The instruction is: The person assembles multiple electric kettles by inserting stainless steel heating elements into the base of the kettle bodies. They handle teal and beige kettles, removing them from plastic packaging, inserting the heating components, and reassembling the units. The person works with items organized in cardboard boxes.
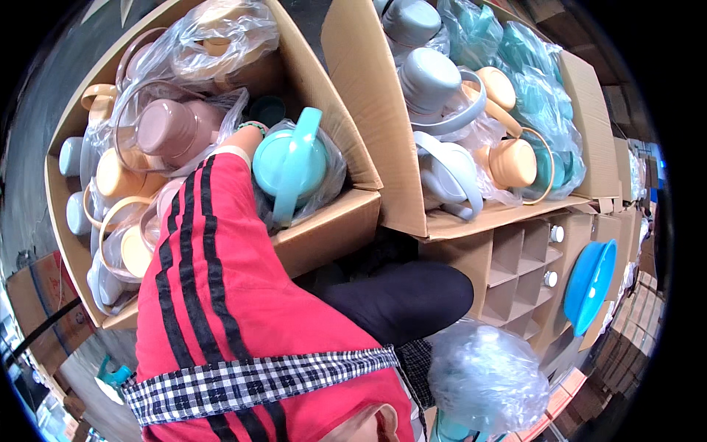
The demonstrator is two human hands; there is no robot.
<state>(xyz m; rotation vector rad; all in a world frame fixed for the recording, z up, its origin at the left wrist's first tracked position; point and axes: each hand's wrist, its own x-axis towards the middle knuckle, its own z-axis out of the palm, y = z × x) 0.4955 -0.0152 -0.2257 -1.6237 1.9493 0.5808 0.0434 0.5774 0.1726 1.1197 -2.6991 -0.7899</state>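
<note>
My left arm, in a red sleeve with black stripes, reaches up into an open cardboard box (324, 228) full of bagged plastic cups. Only the wrist of my left hand (247, 138) shows, with a green band on it; the fingers are hidden among the bags beside a teal handled cup (289, 163) and a pink cup (166, 127). A patch of skin (368, 426) at the lower edge may be my right hand. It lies next to a crumpled clear plastic bag (486, 376) with something teal under it; I cannot make out any grip.
A second open box (368, 110) to the right holds grey, cream and teal handled cups in bags. Below it stands a cardboard divider grid (519, 269) with white caps, and a blue plastic bowl (589, 283) leans at its right. More cartons lie around.
</note>
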